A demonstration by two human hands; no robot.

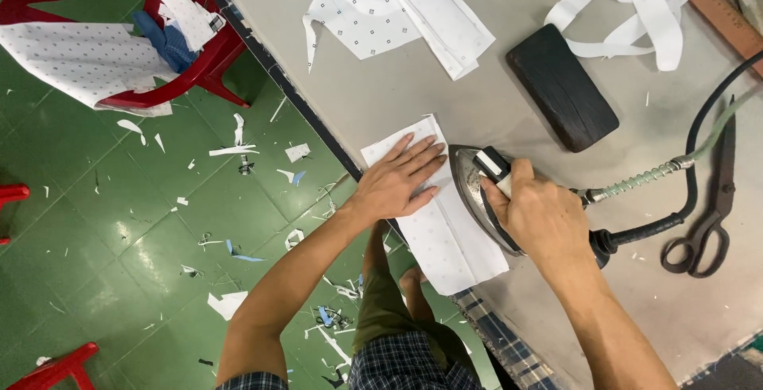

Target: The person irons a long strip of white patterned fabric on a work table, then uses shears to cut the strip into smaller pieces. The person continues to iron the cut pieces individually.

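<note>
The left hand lies open and flat on a white dotted cloth at the desk's near-left edge. The right hand grips the iron's handle, the iron resting on the cloth.

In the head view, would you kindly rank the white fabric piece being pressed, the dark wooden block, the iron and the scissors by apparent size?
1. White fabric piece, largest.
2. Dark wooden block.
3. Iron and scissors: unsure, since the right hand hides much of the iron.
</note>
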